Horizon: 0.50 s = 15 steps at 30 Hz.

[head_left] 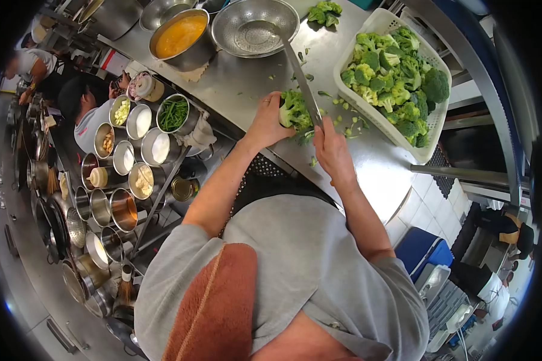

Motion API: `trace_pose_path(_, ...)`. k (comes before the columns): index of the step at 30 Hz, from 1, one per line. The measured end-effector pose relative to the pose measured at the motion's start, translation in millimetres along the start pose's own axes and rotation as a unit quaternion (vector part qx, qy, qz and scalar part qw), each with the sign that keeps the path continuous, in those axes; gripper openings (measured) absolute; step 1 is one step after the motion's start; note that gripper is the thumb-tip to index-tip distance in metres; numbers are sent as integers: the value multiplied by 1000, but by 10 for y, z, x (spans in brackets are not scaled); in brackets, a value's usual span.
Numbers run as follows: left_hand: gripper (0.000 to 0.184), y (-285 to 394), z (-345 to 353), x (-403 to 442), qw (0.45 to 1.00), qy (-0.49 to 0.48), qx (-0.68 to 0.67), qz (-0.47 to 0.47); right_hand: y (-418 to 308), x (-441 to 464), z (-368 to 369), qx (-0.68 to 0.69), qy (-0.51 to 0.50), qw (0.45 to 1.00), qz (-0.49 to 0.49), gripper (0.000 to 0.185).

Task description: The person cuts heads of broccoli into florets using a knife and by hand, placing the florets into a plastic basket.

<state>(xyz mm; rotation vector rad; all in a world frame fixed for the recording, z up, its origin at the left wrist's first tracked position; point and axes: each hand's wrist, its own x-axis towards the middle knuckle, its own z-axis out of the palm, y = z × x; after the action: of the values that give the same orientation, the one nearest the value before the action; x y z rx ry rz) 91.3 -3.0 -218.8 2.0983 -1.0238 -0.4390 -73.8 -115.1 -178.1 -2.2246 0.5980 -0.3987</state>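
Broccoli head (295, 111), one: above the near edge of the steel counter (241, 75), between the two hands. Visible green mass longer far to near, its near end slanting right; bumpy crown showing upward. Stem covered, so its pointing cannot be told.

Knife (306, 87), one: long, narrow blade. Long axis runs from near right to far left, tip pointing away from the wearer, towards the colander (229, 30). Blade lies along the right side of the broccoli head; whether the edge touches it cannot be told.

Left hand (266, 125): on the left side of the broccoli head, fingers bent and gripping it; fingertips partly hidden.

Right hand (334, 150): near right of the broccoli head, fingers pressed together and wrapped round the knife's handle, which is mostly covered.

Green trimmings (347, 118): scattered on the counter, right of the blade.

White basket (438, 126): right side of the counter, long axis far left to near right, filled with broccoli florets (397, 78).

Broccoli pieces (325, 13): a small cluster, far side, between colander and basket.

Pot (193, 57): left of the colander, just beside it, holding orange liquid (180, 35).
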Motion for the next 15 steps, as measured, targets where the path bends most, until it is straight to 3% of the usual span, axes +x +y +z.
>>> trace_pose_path(5,90,5,49,21,1000,3,-8,24,-367,83,-123,14,-11,1000,-25,14)
trace_pose_path(9,91,39,59,45,1000,13,13,4,-43,165,214,-76,-54,994,-49,16)
trace_pose_path(12,92,-3,86,38,1000,-10,-1,-3,33,150,248,-57,-54,997,-7,20)
trace_pose_path(15,93,-33,176,88,999,18,31,33,280,156,114,-17,20,999,44,24)
